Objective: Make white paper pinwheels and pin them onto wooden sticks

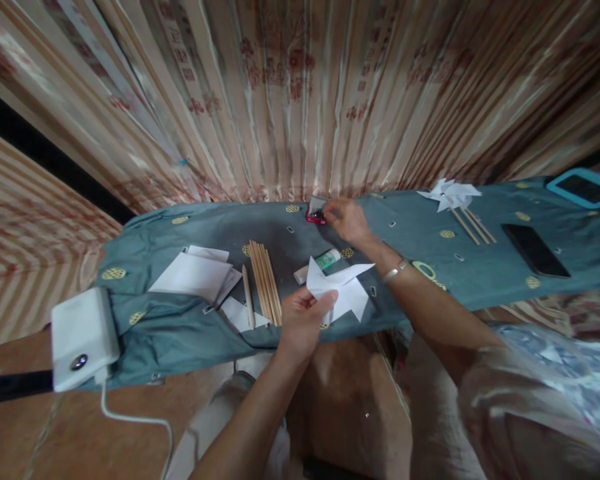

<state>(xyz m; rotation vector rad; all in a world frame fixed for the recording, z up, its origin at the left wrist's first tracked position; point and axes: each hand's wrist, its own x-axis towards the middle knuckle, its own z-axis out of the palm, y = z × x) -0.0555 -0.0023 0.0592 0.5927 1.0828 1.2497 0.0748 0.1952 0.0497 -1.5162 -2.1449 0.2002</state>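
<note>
Between the thumb and fingers of my left hand [307, 317] is a folded white paper pinwheel [347, 293], held above the front edge of the cloth-covered table. My right hand [349, 220] reaches to the back, with its fingertips pinched together beside a small open red box [316, 212]. Dark little items lie inside the box, too small to name. Whatever sits between those fingertips is hidden. Just behind the pinwheel lies a glue stick [327, 259] with a green label, partly covered by the paper.
Left of my hands lie a bundle of wooden sticks [264, 280], a pencil-like stick [248, 297] and stacked white paper [195, 277]. A white power bank [83, 340] with a cable is at the left end. Rightward are finished pinwheels [450, 195], a green tape roll [424, 269], a phone [535, 250] and a blue-framed tablet [585, 188].
</note>
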